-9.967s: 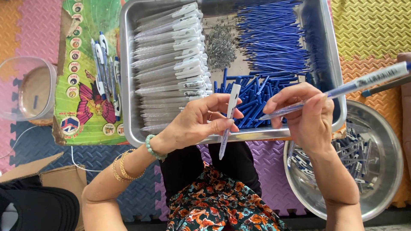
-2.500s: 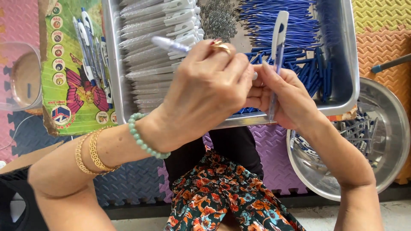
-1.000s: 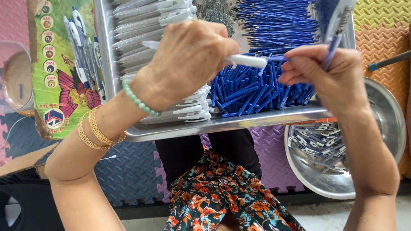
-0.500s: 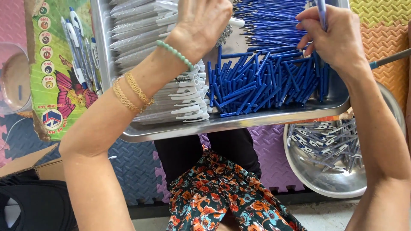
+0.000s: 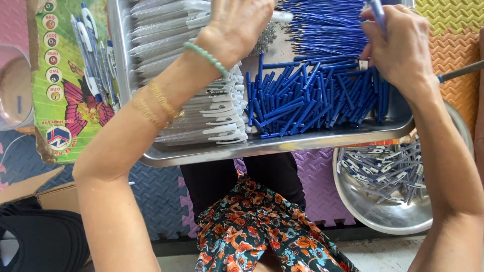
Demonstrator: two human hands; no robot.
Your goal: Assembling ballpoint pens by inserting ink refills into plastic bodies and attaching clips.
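2 raised hands over a steel tray of blue pen parts — left hand on a white barrel, right hand pinching a blue pen

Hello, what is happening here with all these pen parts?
A person sits over a metal tray of pen parts. The left hand reaches to the far side of the tray with a white pen barrel showing at its fingers. The right hand holds a blue pen piece above the loose blue parts. A round metal bowl with pens in it stands to the right.
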